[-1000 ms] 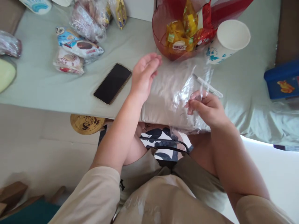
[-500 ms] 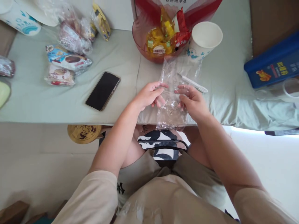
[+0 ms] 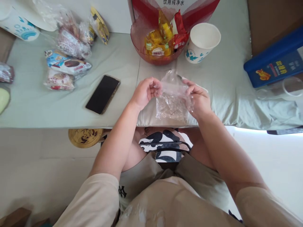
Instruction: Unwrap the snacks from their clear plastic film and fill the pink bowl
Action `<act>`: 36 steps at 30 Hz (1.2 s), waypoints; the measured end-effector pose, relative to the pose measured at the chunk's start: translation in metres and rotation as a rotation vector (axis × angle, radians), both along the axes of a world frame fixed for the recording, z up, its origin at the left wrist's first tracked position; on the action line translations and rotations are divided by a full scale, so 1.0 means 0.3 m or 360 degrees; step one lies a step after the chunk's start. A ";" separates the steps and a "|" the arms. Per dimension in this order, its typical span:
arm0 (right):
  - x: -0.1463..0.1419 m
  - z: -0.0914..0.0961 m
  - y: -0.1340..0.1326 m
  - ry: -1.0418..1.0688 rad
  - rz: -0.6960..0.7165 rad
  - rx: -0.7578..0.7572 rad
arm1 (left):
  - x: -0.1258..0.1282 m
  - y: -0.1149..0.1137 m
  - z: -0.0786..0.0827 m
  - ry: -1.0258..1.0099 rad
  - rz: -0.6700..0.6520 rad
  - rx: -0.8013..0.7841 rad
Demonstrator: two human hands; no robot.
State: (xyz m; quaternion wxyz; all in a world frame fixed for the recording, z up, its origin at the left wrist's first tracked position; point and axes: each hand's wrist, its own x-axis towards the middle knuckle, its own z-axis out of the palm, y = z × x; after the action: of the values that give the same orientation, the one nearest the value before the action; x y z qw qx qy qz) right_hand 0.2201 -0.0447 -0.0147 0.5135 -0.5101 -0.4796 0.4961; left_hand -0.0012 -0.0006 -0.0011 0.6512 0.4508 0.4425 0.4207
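Note:
A clear plastic bag [image 3: 171, 107] is stretched between my two hands above the front of the cloth-covered table. My left hand [image 3: 147, 92] pinches the bag's left side with its fingers curled. On the other side, my right hand [image 3: 198, 98] grips the bag between thumb and fingers. A thin white-handled tool [image 3: 203, 89] lies behind my right hand, mostly covered by it, so its kind is unclear. Left of my left hand lies a dark phone [image 3: 103, 94]. A white paper cup [image 3: 203, 42] with blue leaves stands just behind the bag.
A reddish glass bowl [image 3: 138, 41] holds yellow and red snack packets. Several wrapped snacks [image 3: 67, 64] lie at the left. At the right are a blue box [image 3: 276, 63] and a clear plastic cup [image 3: 292, 88]. A round wooden stool top [image 3: 85, 137] shows below the table edge.
The bag's far part has been drawn back from the cup and folded over between my hands. My left hand has shifted slightly left, and its fingers have curled in.

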 end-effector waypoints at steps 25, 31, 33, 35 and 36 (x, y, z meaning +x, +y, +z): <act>-0.036 0.051 -0.040 0.0095 0.0242 -0.0256 | 0.022 -0.082 0.058 -0.0066 -0.0241 -0.0125; -0.023 0.068 -0.050 0.0043 0.0252 -0.0360 | 0.017 -0.085 0.059 0.0101 -0.0335 -0.0148; -0.017 0.081 -0.052 0.0080 0.0223 -0.0337 | 0.013 -0.084 0.059 0.0109 -0.0338 -0.0159; -0.013 0.096 -0.054 0.0166 0.0175 -0.0284 | 0.006 -0.080 0.062 0.0027 -0.0302 -0.0150; -0.011 0.103 -0.054 0.0214 0.0163 -0.0255 | 0.003 -0.076 0.064 -0.0032 -0.0273 -0.0138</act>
State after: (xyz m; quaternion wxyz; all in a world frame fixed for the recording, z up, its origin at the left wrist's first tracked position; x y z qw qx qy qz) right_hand 0.2169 -0.0609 0.0161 0.4760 -0.4899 -0.4284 0.5915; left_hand -0.0004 -0.0234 0.0180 0.7081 0.4542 0.4134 0.3483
